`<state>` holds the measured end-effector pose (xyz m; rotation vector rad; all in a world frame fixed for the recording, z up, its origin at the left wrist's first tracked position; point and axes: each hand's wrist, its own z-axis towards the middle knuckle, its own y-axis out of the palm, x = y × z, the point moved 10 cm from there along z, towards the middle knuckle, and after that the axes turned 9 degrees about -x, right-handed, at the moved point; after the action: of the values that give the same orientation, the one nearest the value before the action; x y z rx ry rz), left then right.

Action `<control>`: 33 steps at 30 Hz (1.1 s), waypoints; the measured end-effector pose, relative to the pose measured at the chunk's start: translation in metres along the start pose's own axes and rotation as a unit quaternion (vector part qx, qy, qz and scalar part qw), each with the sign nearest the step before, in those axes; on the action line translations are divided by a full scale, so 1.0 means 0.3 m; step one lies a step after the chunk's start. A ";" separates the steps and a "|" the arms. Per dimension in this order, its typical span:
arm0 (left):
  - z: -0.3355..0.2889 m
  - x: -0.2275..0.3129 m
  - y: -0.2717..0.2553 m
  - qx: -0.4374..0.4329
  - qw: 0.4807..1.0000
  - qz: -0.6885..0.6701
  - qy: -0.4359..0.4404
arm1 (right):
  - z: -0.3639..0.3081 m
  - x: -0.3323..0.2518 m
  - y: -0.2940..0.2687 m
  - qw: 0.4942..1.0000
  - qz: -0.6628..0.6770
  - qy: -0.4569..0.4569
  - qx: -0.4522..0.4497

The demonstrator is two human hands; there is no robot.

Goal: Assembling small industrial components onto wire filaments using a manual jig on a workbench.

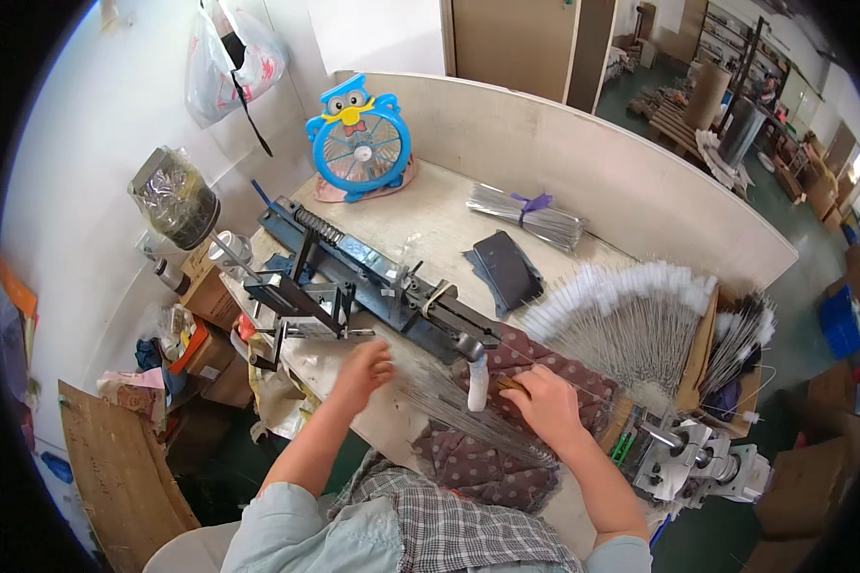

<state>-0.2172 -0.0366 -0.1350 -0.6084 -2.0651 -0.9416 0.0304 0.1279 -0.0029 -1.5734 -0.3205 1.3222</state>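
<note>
My left hand point(361, 372) is raised over the near side of the table, its fingers curled together; whatever they pinch is too small to make out. It is close to the crank-handled metal frame point(299, 307) of a long dark bench jig point(354, 258). My right hand point(550, 405) closes around a small brown piece point(512, 386), mostly hidden by the fingers. Just left of it, a white-wrapped lever handle point(478, 382) hangs from the jig's end. Between my hands, a bundle of thin metal wires point(463, 411) lies partly across a dotted brown cloth point(478, 466).
Many white-tipped wire brushes point(631, 306) fan out at the right, beside a metal machine point(702, 463). Farther back are a tied wire bundle point(527, 216), a dark folded cloth point(506, 269) and a blue toy-shaped fan point(361, 143). A lamp point(177, 205) stands at left.
</note>
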 end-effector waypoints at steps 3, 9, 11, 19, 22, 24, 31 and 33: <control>-0.058 0.039 -0.149 0.088 0.986 -0.138 -0.017 | 0.012 -0.011 0.015 0.999 0.048 -0.002 0.000; -0.025 0.025 -0.190 0.091 0.976 -0.197 -0.005 | -0.015 -0.024 0.003 0.999 0.034 -0.005 0.002; -0.018 0.011 -0.181 0.108 0.973 -0.205 0.013 | -0.041 -0.069 -0.057 1.000 0.016 -0.009 0.003; -0.134 -0.065 0.647 -0.188 0.982 -0.023 -0.005 | -0.054 -0.039 -0.320 0.991 -0.061 0.049 0.113; -0.093 -0.077 0.811 -0.256 0.965 0.036 0.038 | -0.091 0.101 -0.271 0.974 0.152 0.135 0.101; -0.083 -0.100 0.846 -0.258 0.964 0.045 0.034 | -0.108 0.112 -0.283 0.973 0.156 0.141 0.091; -0.078 -0.147 0.880 -0.254 0.961 0.089 0.059 | -0.135 0.116 -0.270 0.961 0.248 0.116 0.041; -0.096 -0.118 0.848 -0.197 0.976 0.071 0.053 | -0.124 0.097 -0.277 0.976 0.197 0.086 0.038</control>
<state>-0.0124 0.0930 -0.0452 -0.8775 -1.7254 -1.2807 0.1044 0.1674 0.0429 -1.7300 0.1583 1.4616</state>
